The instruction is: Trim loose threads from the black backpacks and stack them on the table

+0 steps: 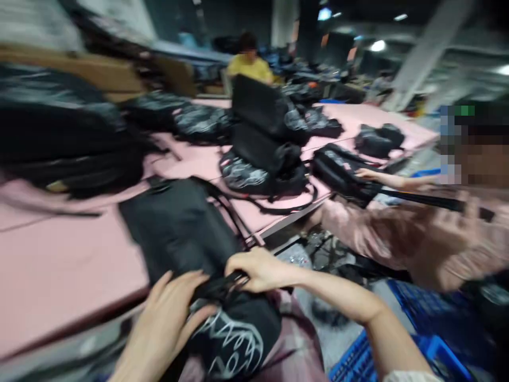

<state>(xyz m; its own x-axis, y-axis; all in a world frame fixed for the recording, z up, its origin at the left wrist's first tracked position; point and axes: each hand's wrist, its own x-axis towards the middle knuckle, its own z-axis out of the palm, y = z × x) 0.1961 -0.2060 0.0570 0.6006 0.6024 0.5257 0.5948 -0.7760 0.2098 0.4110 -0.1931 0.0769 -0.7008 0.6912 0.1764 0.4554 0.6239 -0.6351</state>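
Note:
A black backpack [183, 228] lies partly on the pink tabletop, its near end hanging over the front edge toward my lap. White looping lettering marks that near end, and dark straps run along its right side. Across the folded fabric at the left of the near end, my left hand [170, 313] grips with the fingers above and the thumb below. My right hand [252, 270] is closed on a piece of black strap or edge at the bag's right side. What exactly lies inside those fingers is partly hidden, and the picture is blurred.
Other black bags [266, 138] stand stacked on the pink table [71, 260], with a large one [59, 132] at left. A co-worker [397, 233] at right handles a black bag [338, 170]. Blue crates [433, 313] stand low at right. Another person [248, 63] is behind.

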